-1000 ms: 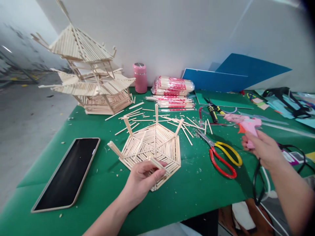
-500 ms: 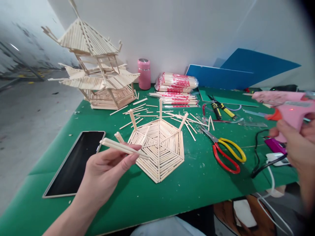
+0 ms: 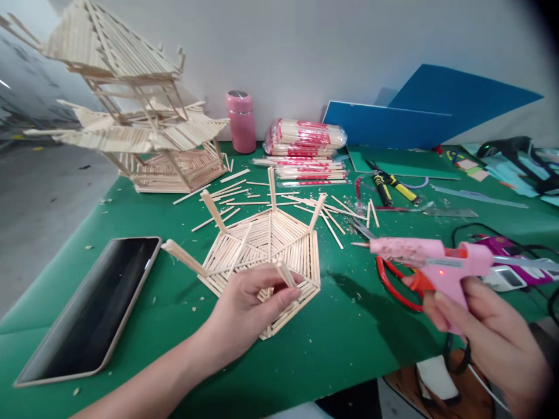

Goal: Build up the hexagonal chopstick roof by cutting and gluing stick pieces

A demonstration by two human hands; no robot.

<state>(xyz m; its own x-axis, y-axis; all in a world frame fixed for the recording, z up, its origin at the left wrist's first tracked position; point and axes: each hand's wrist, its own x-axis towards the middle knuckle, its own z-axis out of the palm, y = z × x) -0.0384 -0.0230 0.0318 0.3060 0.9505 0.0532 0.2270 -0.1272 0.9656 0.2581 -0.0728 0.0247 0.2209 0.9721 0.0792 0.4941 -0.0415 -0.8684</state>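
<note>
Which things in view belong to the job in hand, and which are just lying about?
In the job:
- pink glue gun, in right hand
- short stick piece, in left hand
- stick base with upright posts
- loose sticks, probably stock

Lying about, apparently:
- phone
- pink flask
- blue boards

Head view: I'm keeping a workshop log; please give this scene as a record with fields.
Left hand: holds short sticks over the platform's near side; contact unclear
Right hand: holds pink glue gun, nozzle pointing left
Platform: slatted wood, four posts standing along its edge
Left of platform: phone
Farther back: wooden model building, pink bottle, bagged sticks
Partly hidden: scissors, behind the glue gun
</note>
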